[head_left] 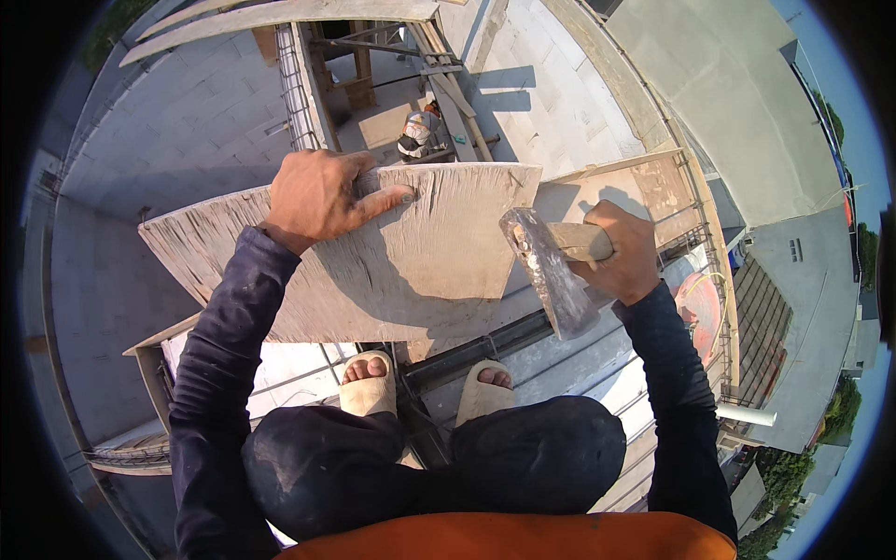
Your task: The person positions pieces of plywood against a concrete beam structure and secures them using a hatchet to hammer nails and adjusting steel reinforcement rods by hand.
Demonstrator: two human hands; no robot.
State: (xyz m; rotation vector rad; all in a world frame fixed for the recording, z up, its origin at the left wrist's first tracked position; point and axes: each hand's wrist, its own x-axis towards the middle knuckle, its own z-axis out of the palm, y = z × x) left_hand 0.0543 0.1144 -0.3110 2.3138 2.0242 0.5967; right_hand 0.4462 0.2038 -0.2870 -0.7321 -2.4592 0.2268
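My left hand (329,196) grips the upper edge of a weathered, splintered plywood panel (425,261), thumb on its near face. The board stands tilted in front of my sandalled feet. My right hand (616,250) is closed on the wooden handle of a hammer-like tool (551,266) with a broad, dirty metal head, held beside the board's right end. A small nail (518,179) pokes from the board near its top right corner.
I squat high on beams (453,355) with rebar. Below ahead, a person (420,126) works among planks between block walls (541,84). Another plywood piece (663,191) lies at right, near a pink round object (695,308) and a white pipe (747,413). Rooftops lie beyond.
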